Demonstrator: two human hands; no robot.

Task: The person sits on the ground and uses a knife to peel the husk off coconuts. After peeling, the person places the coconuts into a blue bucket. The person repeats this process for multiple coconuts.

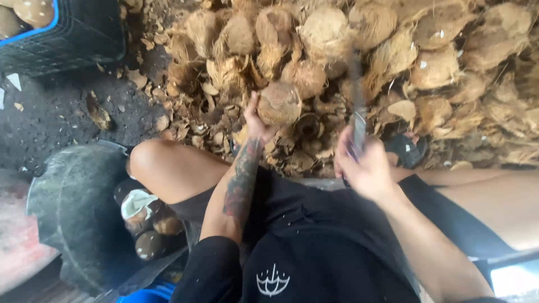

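Seemingly mid-chop: the left hand point(257, 120) cups a husked coconut point(279, 103), the right hand point(365, 168) fisted round a blurred blade point(357, 112). Next calls for a clean strike clear of fingers.

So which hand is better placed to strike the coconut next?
Right, probably. The right hand grips the blade, raised and motion-blurred just beside the coconut. The left hand is wrapped around that coconut from below, steadying it over the husk pile.
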